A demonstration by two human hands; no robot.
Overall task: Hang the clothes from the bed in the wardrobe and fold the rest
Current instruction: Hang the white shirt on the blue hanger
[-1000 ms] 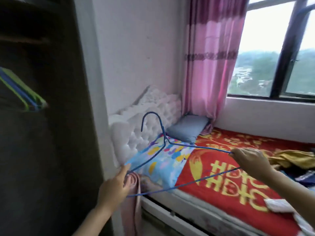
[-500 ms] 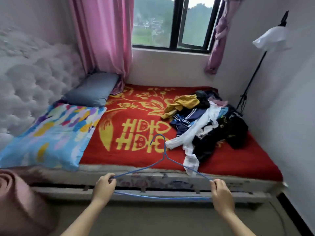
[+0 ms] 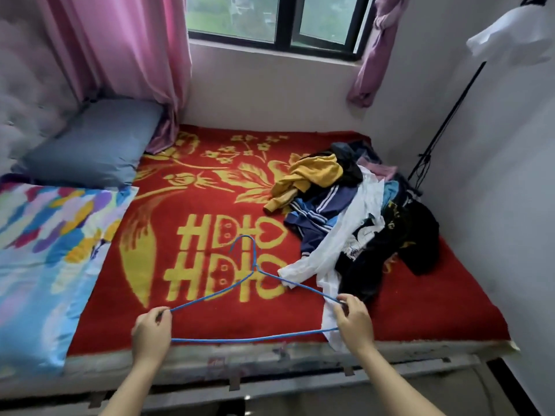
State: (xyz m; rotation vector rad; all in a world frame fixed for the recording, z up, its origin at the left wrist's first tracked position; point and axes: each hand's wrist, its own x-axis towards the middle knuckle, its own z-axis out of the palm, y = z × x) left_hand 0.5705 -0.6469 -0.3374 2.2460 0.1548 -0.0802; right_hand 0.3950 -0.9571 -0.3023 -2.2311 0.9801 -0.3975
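Blue hanger spans crosswise, hook away, left hand and right hand gripping ends.

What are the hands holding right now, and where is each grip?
A blue wire hanger. The left hand grips its left corner and the right hand grips its right corner.

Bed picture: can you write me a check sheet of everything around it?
Surface: red blanket with a yellow pattern covers the bed.
Job's things: blue wire hanger held over the blanket; clothes pile at right, its white garment trailing to the hanger's right end.
Clutter: grey-blue pillow, colourful pillow.
Grips: left hand and right hand each grip a hanger end.
Cables: nothing seen.
Surroundings: pink curtain, window, tufted headboard.
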